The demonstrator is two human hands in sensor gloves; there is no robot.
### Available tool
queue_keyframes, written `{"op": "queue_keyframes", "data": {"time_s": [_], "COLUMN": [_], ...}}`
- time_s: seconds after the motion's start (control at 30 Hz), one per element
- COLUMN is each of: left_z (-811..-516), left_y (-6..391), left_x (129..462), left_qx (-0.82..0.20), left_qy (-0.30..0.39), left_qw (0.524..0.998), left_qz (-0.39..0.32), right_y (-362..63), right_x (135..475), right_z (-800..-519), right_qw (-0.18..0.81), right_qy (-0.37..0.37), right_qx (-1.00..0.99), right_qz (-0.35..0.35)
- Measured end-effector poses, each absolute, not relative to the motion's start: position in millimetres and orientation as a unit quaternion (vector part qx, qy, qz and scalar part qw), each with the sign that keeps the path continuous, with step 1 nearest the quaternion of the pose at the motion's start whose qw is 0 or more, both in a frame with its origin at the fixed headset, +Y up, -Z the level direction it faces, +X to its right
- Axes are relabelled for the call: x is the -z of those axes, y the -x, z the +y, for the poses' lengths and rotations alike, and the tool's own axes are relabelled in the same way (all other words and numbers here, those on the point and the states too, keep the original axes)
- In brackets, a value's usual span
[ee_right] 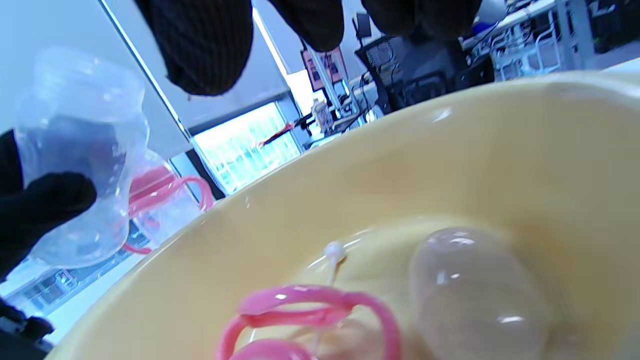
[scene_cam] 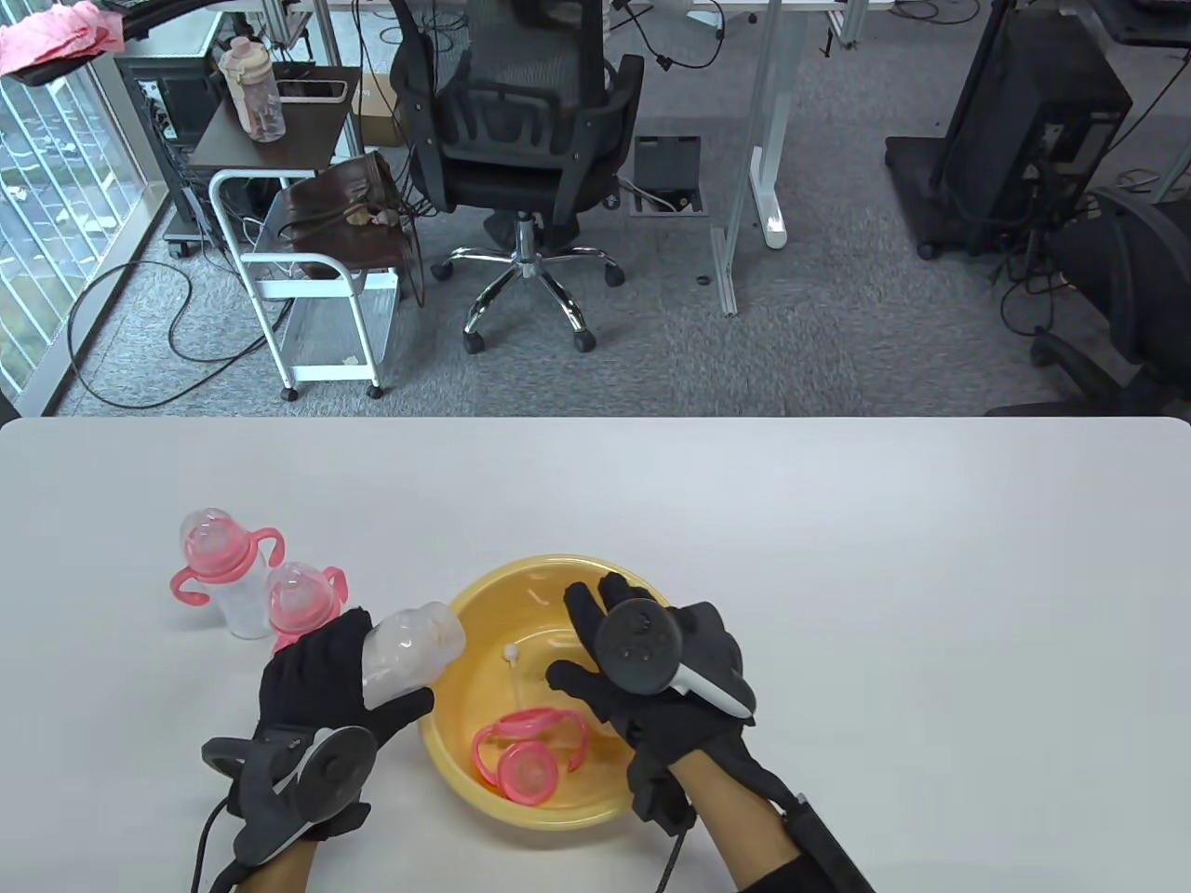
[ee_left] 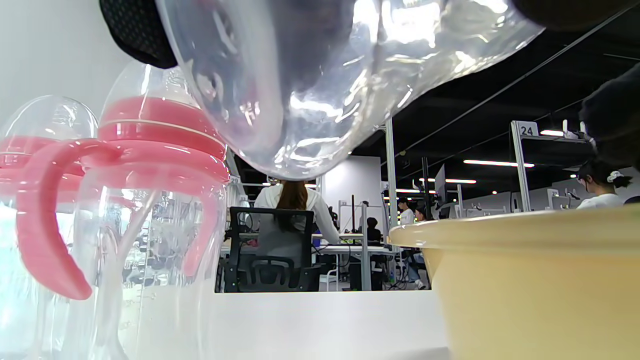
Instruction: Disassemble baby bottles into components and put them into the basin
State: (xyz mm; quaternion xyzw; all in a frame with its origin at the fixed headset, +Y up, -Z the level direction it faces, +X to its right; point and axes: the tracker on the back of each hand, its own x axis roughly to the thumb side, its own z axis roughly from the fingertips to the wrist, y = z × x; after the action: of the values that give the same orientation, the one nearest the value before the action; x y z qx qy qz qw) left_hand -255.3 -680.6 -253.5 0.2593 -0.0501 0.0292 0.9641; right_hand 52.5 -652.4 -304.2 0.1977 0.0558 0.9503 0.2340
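Two baby bottles stand whole, one bottle body is in hand, and one yellow basin (scene_cam: 465,609) sits near the front of the white table (scene_cam: 837,558). Taking the basin as the landmark, the two whole bottles are off its left side: the far bottle (scene_cam: 223,572) well clear of the rim, the near bottle (scene_cam: 302,600) closer in and partly hidden behind the left hand. Each is clear plastic with a pink collar, two pink loop handles and a clear domed cap on top.

The left hand (scene_cam: 321,684) sits just left of the basin, fingers and thumb wrapped round the stripped bottle body (scene_cam: 414,646). That body is a clear, capless shell, tilted so that one end pokes over the basin's left rim.

The right hand (scene_cam: 642,660) hovers over the basin's right half, fingers spread and loose, holding nothing.

Inside the basin I count three loose parts: a pink handle ring (scene_cam: 526,758) with a nipple set in it, lying toward the near side; a thin straw with a white ball tip (scene_cam: 511,654) near the middle; and a clear dome cap (ee_right: 475,295), seen from the right wrist view, resting on the bottom beside the pink ring.
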Motion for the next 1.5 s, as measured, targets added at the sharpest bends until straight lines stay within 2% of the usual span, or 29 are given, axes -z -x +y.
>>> {"op": "queue_keyframes", "data": {"time_s": [0.17,0.33,0.4,0.47,0.7,0.83,0.9,1.03,1.1,1.27,1.4,1.5], "left_z": [-681,-683,-683,-682,-668,-656,-650,-637,-636,-651,-675,-694], "left_y": [254,250,247,245,234,213,197,156,136,92,71,59], "left_x": [253,252,252,252,250,252,255,278,292,327,351,360], "left_qx": [-0.023,-0.021,-0.016,-0.010,-0.006,0.011,0.042,0.127,0.150,0.235,0.242,0.281], "left_qy": [-0.254,-0.250,-0.246,-0.249,-0.237,-0.156,-0.166,-0.112,-0.068,0.027,0.116,0.146], "left_qw": [0.965,0.966,0.967,0.966,0.967,0.983,0.980,0.980,0.976,0.963,0.956,0.942], "left_qz": [-0.054,-0.062,-0.066,-0.069,-0.093,-0.098,-0.096,-0.107,-0.141,-0.131,-0.118,-0.111], "right_y": [-82,-89,-91,-96,-113,-118,-121,-126,-127,-133,-133,-131], "right_x": [292,285,284,282,277,276,275,274,274,274,273,272], "right_z": [-661,-682,-687,-689,-683,-680,-678,-676,-675,-672,-674,-673], "right_qw": [0.229,0.197,0.174,0.151,0.192,0.163,0.148,0.177,0.172,0.190,0.184,0.176], "right_qy": [-0.182,-0.187,-0.190,-0.177,-0.135,-0.142,-0.136,-0.125,-0.124,-0.112,-0.113,-0.116], "right_qx": [-0.956,-0.962,-0.966,-0.972,-0.970,-0.971,-0.974,-0.969,-0.970,-0.967,-0.968,-0.967], "right_qz": [0.011,-0.034,-0.026,-0.038,-0.067,-0.097,-0.100,-0.117,-0.118,-0.127,-0.129,-0.146]}}
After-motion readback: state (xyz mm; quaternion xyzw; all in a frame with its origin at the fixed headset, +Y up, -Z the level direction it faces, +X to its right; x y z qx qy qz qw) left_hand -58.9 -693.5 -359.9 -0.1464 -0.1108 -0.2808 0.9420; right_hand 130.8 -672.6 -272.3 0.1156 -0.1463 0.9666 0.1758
